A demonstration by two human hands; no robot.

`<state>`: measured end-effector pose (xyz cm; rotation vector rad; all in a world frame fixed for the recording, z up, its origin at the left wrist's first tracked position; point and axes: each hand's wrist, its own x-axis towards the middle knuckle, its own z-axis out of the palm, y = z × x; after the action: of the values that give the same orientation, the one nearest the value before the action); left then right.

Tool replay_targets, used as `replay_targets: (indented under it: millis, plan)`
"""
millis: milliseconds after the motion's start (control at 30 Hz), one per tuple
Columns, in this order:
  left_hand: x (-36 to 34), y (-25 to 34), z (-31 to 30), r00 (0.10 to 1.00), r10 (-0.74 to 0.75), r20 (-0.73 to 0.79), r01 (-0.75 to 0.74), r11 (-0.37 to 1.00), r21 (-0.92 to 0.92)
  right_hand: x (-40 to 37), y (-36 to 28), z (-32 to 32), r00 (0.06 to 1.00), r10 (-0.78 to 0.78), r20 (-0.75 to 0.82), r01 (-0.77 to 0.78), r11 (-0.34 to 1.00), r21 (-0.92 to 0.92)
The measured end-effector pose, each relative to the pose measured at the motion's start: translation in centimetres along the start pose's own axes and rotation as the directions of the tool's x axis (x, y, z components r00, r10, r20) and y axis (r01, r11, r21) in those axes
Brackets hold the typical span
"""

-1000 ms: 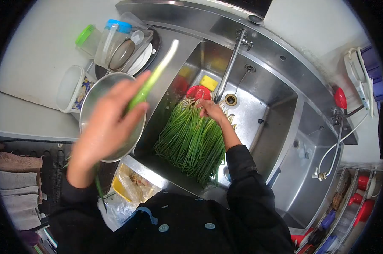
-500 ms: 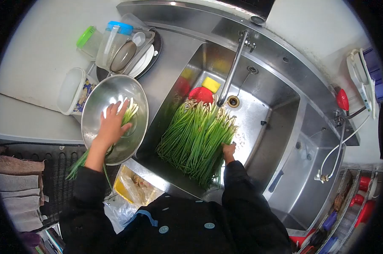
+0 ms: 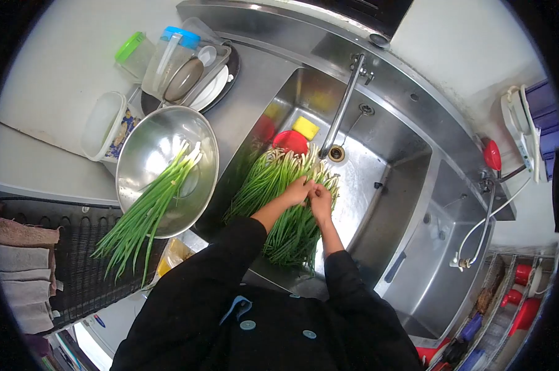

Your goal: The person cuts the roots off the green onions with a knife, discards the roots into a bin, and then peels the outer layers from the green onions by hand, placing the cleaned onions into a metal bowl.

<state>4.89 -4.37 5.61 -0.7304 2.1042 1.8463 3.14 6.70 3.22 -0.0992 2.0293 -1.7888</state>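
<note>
A large heap of green onions (image 3: pixel 255 185) lies in the steel sink, white root ends toward the faucet. Over the heap, my left hand (image 3: pixel 298 190) and my right hand (image 3: pixel 320 201) meet, fingers pinched together near the white ends. What is between the fingers is too small to make out. To the left, a metal bowl (image 3: pixel 196 207) holds a smaller bunch of green onions (image 3: pixel 159 198), with its leaves hanging over the bowl's near rim.
A faucet (image 3: pixel 342 108) reaches over the sink (image 3: pixel 409 198). A yellow sponge (image 3: pixel 305 127) and a red round object (image 3: pixel 290 141) lie beyond the heap. Pitchers (image 3: pixel 168 62) and dishes stand at the back left. A second basin (image 3: pixel 443 253) is at the right.
My left hand has left the bowl, where the small bunch now lies uncovered, and moved right to the heap. My right hand has moved up from the heap's right edge to meet it.
</note>
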Motion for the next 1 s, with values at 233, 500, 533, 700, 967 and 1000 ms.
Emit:
replay_targets:
  millis: [233,500,533,700,967,1000]
  plan:
    - [2.0,3.1,-1.2,0.947,0.294,-0.128,-0.285,0.955,0.084,3.7,-4.9,-1.1,0.918,-0.300,-0.258,0.212,0.924,-0.319]
    - [-1.9,3.9,-4.2,0.977,0.213,0.029,-0.214,0.977,0.028,5.2,-4.8,1.0,0.981,0.188,0.037,-0.190,0.979,0.077]
    - [-1.7,3.3,-4.2,0.977,0.212,0.027,-0.213,0.977,0.028,6.0,-3.8,1.7,0.981,0.188,0.039,-0.191,0.979,0.077]
    - [-1.7,3.0,-5.1,0.987,0.159,-0.026,-0.147,0.952,0.270,6.9,-4.0,2.8,0.956,-0.156,-0.250,0.005,0.857,-0.514]
    - [-3.8,0.4,-8.9,0.981,0.194,-0.003,-0.189,0.957,0.222,9.6,-1.3,-3.4,0.971,-0.048,-0.235,-0.067,0.887,-0.456]
    - [-3.6,-0.1,-8.9,0.976,0.216,-0.032,-0.207,0.960,0.187,9.4,-0.9,-3.2,0.971,-0.048,-0.235,-0.066,0.887,-0.458]
